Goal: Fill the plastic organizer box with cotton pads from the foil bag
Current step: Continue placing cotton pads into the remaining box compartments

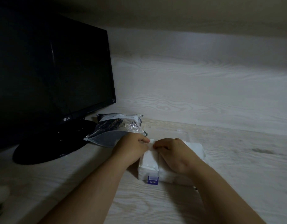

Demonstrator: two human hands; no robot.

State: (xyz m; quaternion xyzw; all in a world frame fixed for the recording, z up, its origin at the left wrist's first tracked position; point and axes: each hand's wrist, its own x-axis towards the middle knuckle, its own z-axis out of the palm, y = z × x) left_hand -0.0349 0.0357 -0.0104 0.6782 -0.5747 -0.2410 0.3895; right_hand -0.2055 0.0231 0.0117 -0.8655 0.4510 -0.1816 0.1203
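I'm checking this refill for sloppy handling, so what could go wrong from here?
1. Both hands, left and right, pinch one pad above the box; pulling it apart could tear it.
2. The box already looks packed, so forcing more in may crumple pads or hinder closing the blue latch.
3. The foil bag lies open on its side, so remaining pads could slide out.

Black LG monitor [50,70], screen dark, stands on its round base [49,147] at the left of a pale wood-grain desk [220,159]; matching wood-grain wall [204,81] behind the monitor.
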